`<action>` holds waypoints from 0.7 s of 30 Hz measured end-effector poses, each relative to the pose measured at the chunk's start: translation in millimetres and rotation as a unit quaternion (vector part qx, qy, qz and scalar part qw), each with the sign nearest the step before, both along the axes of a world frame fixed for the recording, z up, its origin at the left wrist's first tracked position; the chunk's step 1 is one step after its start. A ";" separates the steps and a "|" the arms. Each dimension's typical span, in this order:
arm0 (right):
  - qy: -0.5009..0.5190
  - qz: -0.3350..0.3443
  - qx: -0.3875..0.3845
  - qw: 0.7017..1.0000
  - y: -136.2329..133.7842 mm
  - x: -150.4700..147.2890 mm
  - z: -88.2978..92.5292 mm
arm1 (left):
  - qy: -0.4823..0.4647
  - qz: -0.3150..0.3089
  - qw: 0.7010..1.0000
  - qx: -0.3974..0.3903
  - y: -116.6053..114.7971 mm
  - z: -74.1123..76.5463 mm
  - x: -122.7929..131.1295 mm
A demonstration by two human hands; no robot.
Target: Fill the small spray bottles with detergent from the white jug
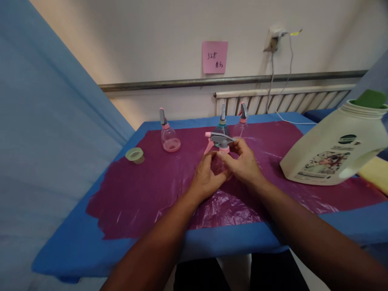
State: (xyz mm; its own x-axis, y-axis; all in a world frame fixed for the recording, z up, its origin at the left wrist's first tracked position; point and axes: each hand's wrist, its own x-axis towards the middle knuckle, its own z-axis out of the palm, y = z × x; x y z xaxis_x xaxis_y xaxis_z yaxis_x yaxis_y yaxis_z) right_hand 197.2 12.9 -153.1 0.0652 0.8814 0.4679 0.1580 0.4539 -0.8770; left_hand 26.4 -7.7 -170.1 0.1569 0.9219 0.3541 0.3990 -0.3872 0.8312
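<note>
A small clear spray bottle with a pink and grey trigger head [220, 142] stands on the magenta plastic sheet [142, 190] at the table's middle. My left hand [206, 178] wraps round the bottle's body from the left. My right hand [242, 161] closes on the pink collar just under the trigger head. The bottle's body is mostly hidden by my fingers.
Three more spray bottles stand at the back: a pink one [169, 135], a teal one [222, 123] and a clear one [242, 121]. A green cap [135, 154] lies at left. A large white detergent jug [333, 149] sits at right, beside a yellow cloth [376, 171].
</note>
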 end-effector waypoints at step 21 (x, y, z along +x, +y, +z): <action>0.190 -0.013 0.126 0.973 -17.5 22.5 67.4 | 0.030 0.021 0.999 -0.013 -2.8 -2.8 0.3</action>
State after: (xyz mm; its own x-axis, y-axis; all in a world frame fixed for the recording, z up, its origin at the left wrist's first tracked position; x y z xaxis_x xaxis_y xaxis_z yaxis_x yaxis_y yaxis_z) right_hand 219.7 -4.6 -85.7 0.2978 0.7367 0.6071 -0.1417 0.6630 -0.7351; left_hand 26.7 -10.5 -172.9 0.1377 0.9370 0.3211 0.4641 -0.3475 0.8148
